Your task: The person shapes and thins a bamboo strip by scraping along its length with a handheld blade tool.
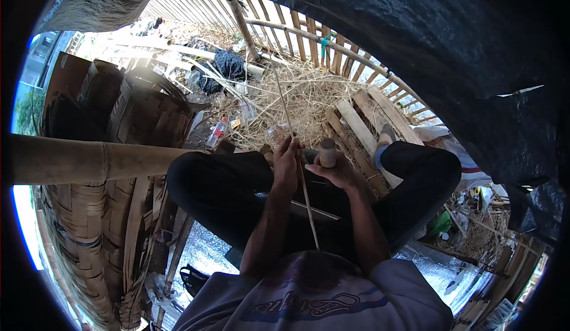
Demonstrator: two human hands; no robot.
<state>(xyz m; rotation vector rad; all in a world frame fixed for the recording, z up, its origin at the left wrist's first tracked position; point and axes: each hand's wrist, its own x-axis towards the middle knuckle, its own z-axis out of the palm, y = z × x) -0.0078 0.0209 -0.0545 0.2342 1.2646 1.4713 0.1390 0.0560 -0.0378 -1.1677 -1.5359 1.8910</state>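
A long thin bamboo strip (307, 197) runs from near my chest up past my hands toward the straw. My left hand (287, 160) is closed around this strip, its fingers pinched together near the middle. Just to the right, my right hand (341, 173) is wrapped round a thick wooden handle (328, 153), whose round end points up. The two hands are close together above my crossed legs. Any blade on the handle is hidden below the hand.
A thick bamboo pole (107, 160) crosses at the left, over woven bamboo panels (77, 230). Ahead lie straw shavings (297, 99), a plastic bottle (218, 130) and wooden slats (356, 129). A slatted fence (320, 37) and dark tarp (427, 40) enclose the far side.
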